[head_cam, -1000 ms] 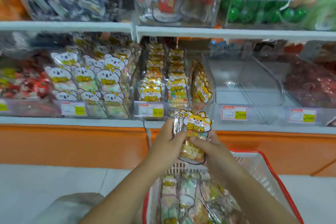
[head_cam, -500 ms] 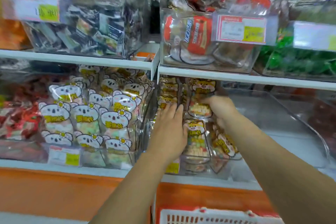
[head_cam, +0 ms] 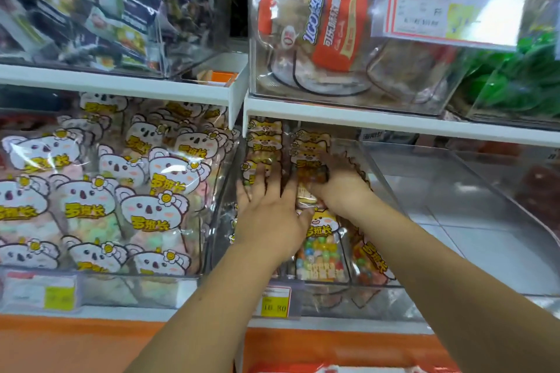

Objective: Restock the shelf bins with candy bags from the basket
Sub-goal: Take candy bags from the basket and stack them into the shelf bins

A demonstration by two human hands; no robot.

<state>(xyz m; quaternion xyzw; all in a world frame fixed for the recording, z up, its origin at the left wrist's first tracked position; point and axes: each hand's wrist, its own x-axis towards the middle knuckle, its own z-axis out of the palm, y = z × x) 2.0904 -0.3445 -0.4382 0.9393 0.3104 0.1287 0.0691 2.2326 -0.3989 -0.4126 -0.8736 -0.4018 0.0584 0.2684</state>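
Observation:
Orange-and-yellow fox-face candy bags stand in rows in a clear shelf bin (head_cam: 382, 191) on the lower shelf. My right hand (head_cam: 338, 188) reaches deep into this bin, its fingers curled over the top of one candy bag (head_cam: 307, 165) in the right-hand row. My left hand (head_cam: 269, 215) lies flat with spread fingers against the bags of the left row and holds nothing. A front bag (head_cam: 321, 248) with coloured sweets shows below my hands. Only a strip of the basket's red rim (head_cam: 333, 369) is visible at the bottom edge.
A bin packed with white koala-face bags (head_cam: 151, 212) sits to the left. To the right is a clear bin (head_cam: 472, 221) with nothing visible inside. The upper shelf edge (head_cam: 394, 124) hangs low over my hands. A price tag (head_cam: 274, 301) hangs on the bin's front.
I lifted a fox-face bag from the basket and carried it into the bin. Both hands have moved deeper, and the view has closed in on the shelf.

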